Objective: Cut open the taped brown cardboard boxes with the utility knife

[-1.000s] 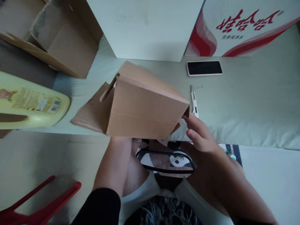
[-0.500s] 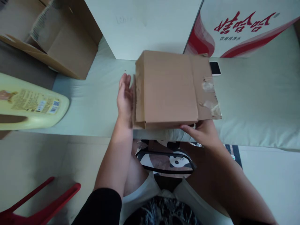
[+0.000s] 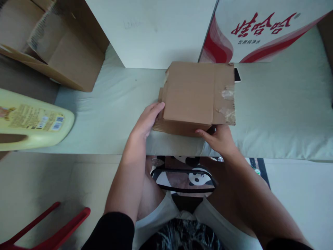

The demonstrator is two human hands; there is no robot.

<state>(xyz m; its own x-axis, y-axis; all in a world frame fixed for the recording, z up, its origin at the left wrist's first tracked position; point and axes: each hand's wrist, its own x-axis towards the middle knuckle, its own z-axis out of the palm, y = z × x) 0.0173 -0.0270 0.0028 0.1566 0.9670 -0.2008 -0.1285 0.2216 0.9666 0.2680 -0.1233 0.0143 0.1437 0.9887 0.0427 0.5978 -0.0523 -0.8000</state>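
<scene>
A brown cardboard box (image 3: 191, 93) rests near the front of the pale green cloth surface (image 3: 111, 114). Its right flap sticks out and carries torn, shiny tape. My left hand (image 3: 149, 119) grips the box's left end, thumb on the upper edge and the other fingers down along the side, partly hidden. At the near right corner my right hand (image 3: 220, 139) holds the box, its thumb along the front face and its remaining fingers hidden under the flap. Behind the flap, a phone-like dark-screened thing (image 3: 237, 75) shows in part.
A large open carton (image 3: 78, 52) stands at the back left, with a pale yellow jug (image 3: 59, 121) before it. White boxes, one with red lettering (image 3: 262, 27), line the back. A red plastic piece (image 3: 62, 225) is low at left; a panda-patterned bag (image 3: 182, 177) sits below the edge.
The box has turned slightly and its left end has shifted right. My left hand, formerly flat and upright against that end, now has its thumb over the edge. My right hand keeps its hold.
</scene>
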